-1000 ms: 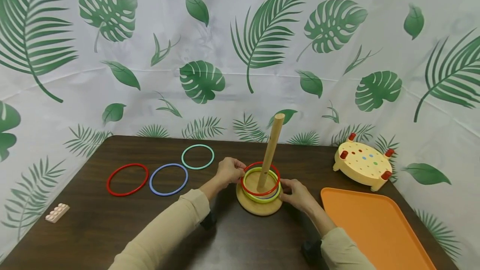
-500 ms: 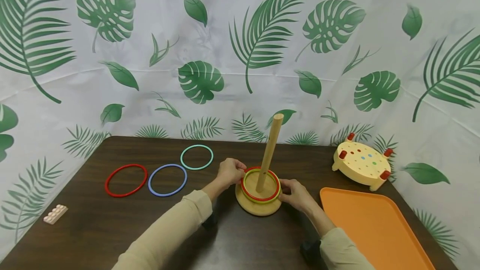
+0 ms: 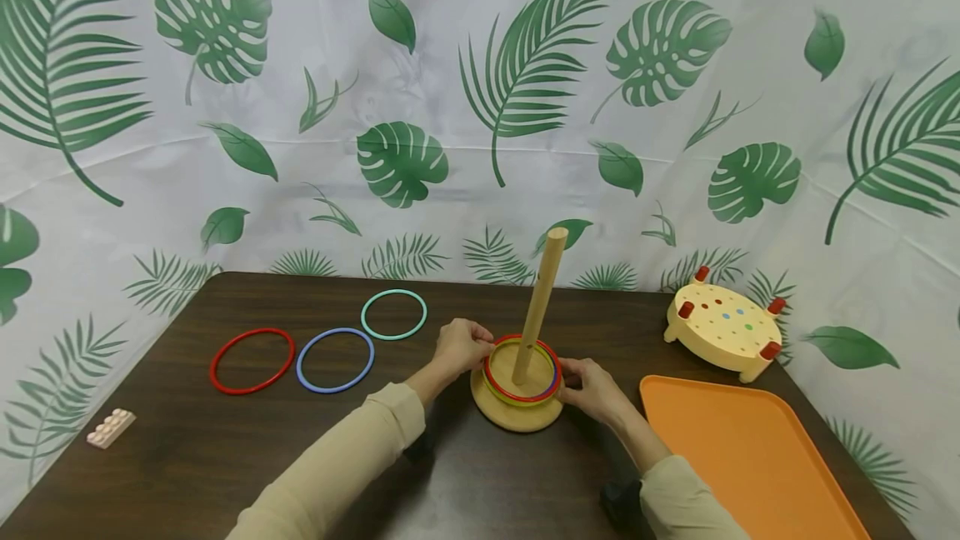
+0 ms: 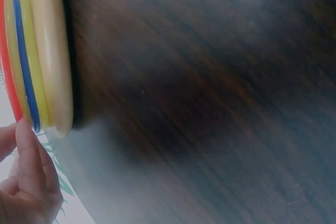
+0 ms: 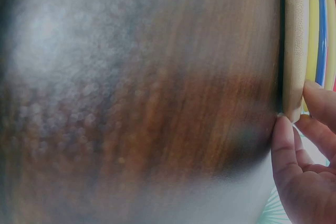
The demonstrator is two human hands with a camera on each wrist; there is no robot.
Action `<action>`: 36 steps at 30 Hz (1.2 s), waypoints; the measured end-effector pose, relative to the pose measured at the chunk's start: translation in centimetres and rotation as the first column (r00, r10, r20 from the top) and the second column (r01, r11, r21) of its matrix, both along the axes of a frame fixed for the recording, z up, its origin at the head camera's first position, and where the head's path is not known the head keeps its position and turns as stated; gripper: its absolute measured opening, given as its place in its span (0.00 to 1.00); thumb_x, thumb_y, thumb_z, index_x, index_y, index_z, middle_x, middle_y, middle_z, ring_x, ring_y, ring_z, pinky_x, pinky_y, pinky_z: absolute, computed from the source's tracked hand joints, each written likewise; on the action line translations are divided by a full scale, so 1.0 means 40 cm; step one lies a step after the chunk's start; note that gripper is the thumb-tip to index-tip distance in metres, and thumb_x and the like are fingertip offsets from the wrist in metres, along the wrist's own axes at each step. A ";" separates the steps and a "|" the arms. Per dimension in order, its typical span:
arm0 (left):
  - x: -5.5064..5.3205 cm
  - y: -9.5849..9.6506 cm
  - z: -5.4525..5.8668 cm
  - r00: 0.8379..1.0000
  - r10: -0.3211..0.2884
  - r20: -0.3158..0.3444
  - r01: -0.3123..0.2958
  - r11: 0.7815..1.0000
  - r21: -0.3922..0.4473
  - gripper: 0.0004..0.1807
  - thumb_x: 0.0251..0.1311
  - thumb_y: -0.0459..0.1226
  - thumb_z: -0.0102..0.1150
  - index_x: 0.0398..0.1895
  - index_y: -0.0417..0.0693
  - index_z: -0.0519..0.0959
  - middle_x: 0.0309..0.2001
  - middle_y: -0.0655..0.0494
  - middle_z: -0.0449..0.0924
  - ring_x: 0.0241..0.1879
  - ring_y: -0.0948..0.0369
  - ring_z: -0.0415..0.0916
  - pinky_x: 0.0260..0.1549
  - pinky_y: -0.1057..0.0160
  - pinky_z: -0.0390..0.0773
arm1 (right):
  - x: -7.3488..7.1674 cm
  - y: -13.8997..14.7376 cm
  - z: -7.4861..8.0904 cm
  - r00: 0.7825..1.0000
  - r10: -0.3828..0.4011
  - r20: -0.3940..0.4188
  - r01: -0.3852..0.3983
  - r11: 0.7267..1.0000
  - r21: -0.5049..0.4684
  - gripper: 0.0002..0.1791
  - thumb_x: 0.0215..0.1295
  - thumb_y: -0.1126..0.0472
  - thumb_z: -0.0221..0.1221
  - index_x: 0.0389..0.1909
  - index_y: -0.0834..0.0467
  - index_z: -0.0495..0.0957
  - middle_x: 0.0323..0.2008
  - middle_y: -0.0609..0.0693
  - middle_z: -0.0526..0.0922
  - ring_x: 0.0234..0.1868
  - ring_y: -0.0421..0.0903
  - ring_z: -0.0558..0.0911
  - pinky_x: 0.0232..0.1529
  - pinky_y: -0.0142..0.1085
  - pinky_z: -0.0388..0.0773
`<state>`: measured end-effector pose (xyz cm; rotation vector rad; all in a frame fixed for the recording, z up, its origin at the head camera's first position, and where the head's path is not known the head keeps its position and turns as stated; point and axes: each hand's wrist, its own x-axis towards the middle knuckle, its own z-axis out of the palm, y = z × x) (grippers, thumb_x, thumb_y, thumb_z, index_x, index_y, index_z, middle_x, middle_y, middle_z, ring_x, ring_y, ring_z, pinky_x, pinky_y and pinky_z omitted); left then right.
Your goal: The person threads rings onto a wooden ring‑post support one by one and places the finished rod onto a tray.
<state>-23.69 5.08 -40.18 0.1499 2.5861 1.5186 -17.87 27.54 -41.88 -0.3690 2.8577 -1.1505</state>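
Note:
A wooden ring-toss stand has an upright peg (image 3: 542, 302) and a round base (image 3: 517, 417). Around the peg, yellow and blue rings (image 4: 26, 66) lie stacked on the base, with a red ring (image 3: 536, 399) topmost. My left hand (image 3: 459, 346) pinches the red ring at its left edge; in the left wrist view the fingertips meet at its rim. On the opposite side, my right hand (image 3: 594, 388) pinches the edge of the wooden base, thumb and forefinger on either face in the right wrist view. Its forefinger also lies close against the lowest yellow ring (image 5: 313, 35).
Left on the dark table (image 3: 225, 457) lie another red ring (image 3: 218, 382), a light blue ring (image 3: 303, 380) and a mint ring (image 3: 366, 315). A pink block (image 3: 111, 427) sits far left. To the right are an orange tray (image 3: 738, 448) and a yellow pegged toy (image 3: 720, 332).
The red ring has come down from above the yellow ring onto the stack, then shifted slightly right with my left hand. My right hand has stayed at the base.

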 end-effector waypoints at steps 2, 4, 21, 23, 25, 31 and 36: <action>0.002 -0.002 -0.001 1.000 -0.006 -0.002 0.006 1.000 0.003 0.04 0.55 0.32 0.64 0.33 0.40 0.84 0.28 0.50 0.84 0.21 0.61 0.82 0.19 0.68 0.81 | 0.002 -0.001 0.000 1.000 -0.010 0.006 0.010 1.000 0.004 0.26 0.52 0.71 0.63 0.55 0.71 0.73 0.44 0.63 0.79 0.43 0.56 0.81 0.45 0.46 0.80; 0.003 -0.004 -0.002 1.000 -0.012 -0.002 0.012 1.000 0.011 0.05 0.55 0.32 0.64 0.33 0.40 0.84 0.28 0.50 0.84 0.21 0.60 0.82 0.20 0.68 0.82 | 0.005 -0.003 0.001 1.000 -0.020 0.012 0.020 1.000 0.007 0.26 0.52 0.70 0.63 0.55 0.70 0.73 0.45 0.62 0.78 0.43 0.56 0.81 0.45 0.47 0.80; 0.011 -0.054 0.008 0.999 -0.051 0.012 0.049 0.991 0.122 0.09 0.59 0.34 0.61 0.37 0.35 0.82 0.33 0.45 0.83 0.32 0.51 0.83 0.27 0.62 0.84 | 0.003 -0.004 0.001 0.999 -0.026 0.019 0.026 1.000 0.009 0.26 0.52 0.71 0.63 0.55 0.71 0.73 0.45 0.62 0.77 0.45 0.57 0.81 0.46 0.47 0.80; 0.008 -0.070 0.008 0.999 -0.052 0.015 0.049 0.990 0.134 0.10 0.59 0.33 0.61 0.39 0.34 0.81 0.35 0.44 0.83 0.35 0.49 0.82 0.28 0.61 0.84 | 0.002 -0.003 0.000 1.000 -0.024 0.012 0.024 1.000 0.013 0.26 0.52 0.71 0.63 0.54 0.71 0.73 0.45 0.62 0.77 0.44 0.57 0.81 0.46 0.47 0.80; 0.005 -0.090 0.009 0.999 -0.051 0.014 0.048 0.990 0.132 0.10 0.59 0.33 0.61 0.40 0.34 0.80 0.37 0.43 0.83 0.37 0.48 0.82 0.29 0.61 0.84 | 0.001 -0.001 -0.001 1.000 -0.017 0.004 0.016 1.000 0.015 0.26 0.52 0.71 0.63 0.54 0.71 0.73 0.45 0.63 0.78 0.44 0.57 0.81 0.46 0.47 0.80; -0.007 -0.166 0.017 1.000 -0.019 0.010 0.018 0.995 0.102 0.12 0.59 0.34 0.61 0.43 0.37 0.80 0.39 0.44 0.83 0.41 0.47 0.80 0.32 0.62 0.84 | 0.000 0.001 -0.002 1.000 0.010 -0.006 -0.010 1.000 0.010 0.25 0.51 0.72 0.63 0.54 0.71 0.74 0.45 0.63 0.80 0.43 0.57 0.82 0.45 0.47 0.80; -0.018 -0.247 0.025 1.000 -0.007 -0.022 0.009 0.997 0.080 0.14 0.60 0.34 0.60 0.46 0.34 0.79 0.41 0.42 0.82 0.44 0.45 0.79 0.34 0.61 0.84 | -0.001 -0.001 -0.001 1.000 0.015 -0.003 -0.015 1.000 0.007 0.25 0.53 0.71 0.63 0.54 0.72 0.73 0.46 0.63 0.80 0.44 0.56 0.81 0.45 0.45 0.81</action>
